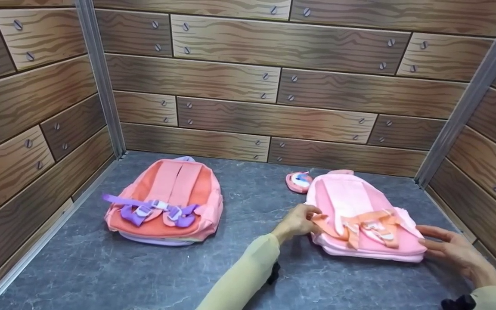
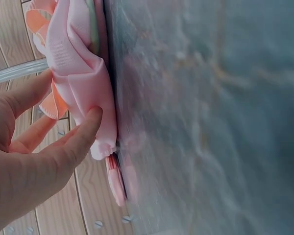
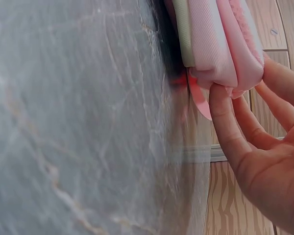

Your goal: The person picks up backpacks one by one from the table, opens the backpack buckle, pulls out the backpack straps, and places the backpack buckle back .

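Note:
A light pink backpack [image 1: 351,193] lies with its straps upward at the right in the head view. Its orange webbing [image 1: 353,234] is bunched near the bottom end. My left hand [image 1: 297,221] touches the bag's left side, thumb and fingers spread along the pink side panel [image 2: 85,93] in the left wrist view. At the lower right corner, fairly straight fingers of my right hand [image 1: 459,249] touch the bag. The right wrist view has those fingertips against the padded pink corner [image 3: 215,73]. The bag's underside is hidden.
A coral backpack [image 1: 179,176] with purple webbing lies strap side up at left. A small round pink pouch [image 1: 298,182] sits beside the light pink bag's top. Wood-patterned walls [image 1: 230,77] with metal corner posts enclose the dark grey marbled tabletop [image 1: 101,275].

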